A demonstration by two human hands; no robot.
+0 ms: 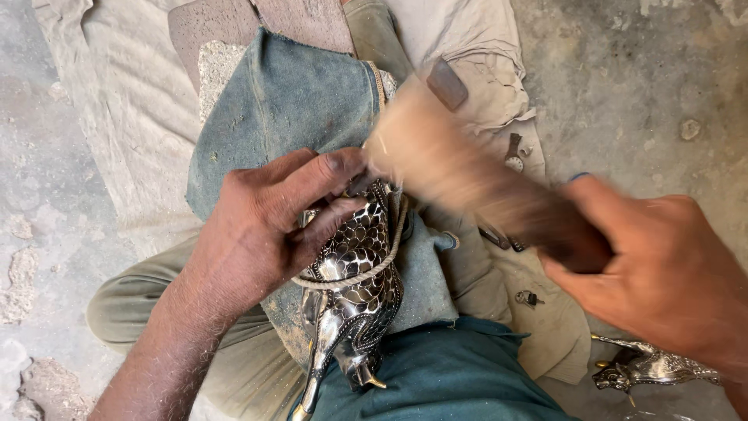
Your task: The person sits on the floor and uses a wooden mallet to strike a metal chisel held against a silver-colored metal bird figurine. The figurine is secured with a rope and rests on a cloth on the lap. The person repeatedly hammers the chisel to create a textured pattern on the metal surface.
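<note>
Right hand (662, 273), fist clenched on blurred wooden mallet (467, 175) beside engraved silver bird figure (354, 288), which lies roped on denim cloth (288, 101) over lap; left hand (273, 226), fingers curled, pinching small tool against figure.

Likely a floor-level metalcraft workshop — bare concrete floor (639, 70), dusty cloth (132, 101), engraved metal figure (351, 296).

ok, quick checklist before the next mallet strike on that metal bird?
1. Left hand pins the metal bird: ok.
2. Cord looped over the bird: ok.
3. Denim cloth padding under the bird: ok.
4. Right hand grips the mallet handle: ok.
5. Left fingers away from the strike spot: not ok, they sit beside the blurred mallet head.
6. Chisel tip position: cannot tell.
</note>
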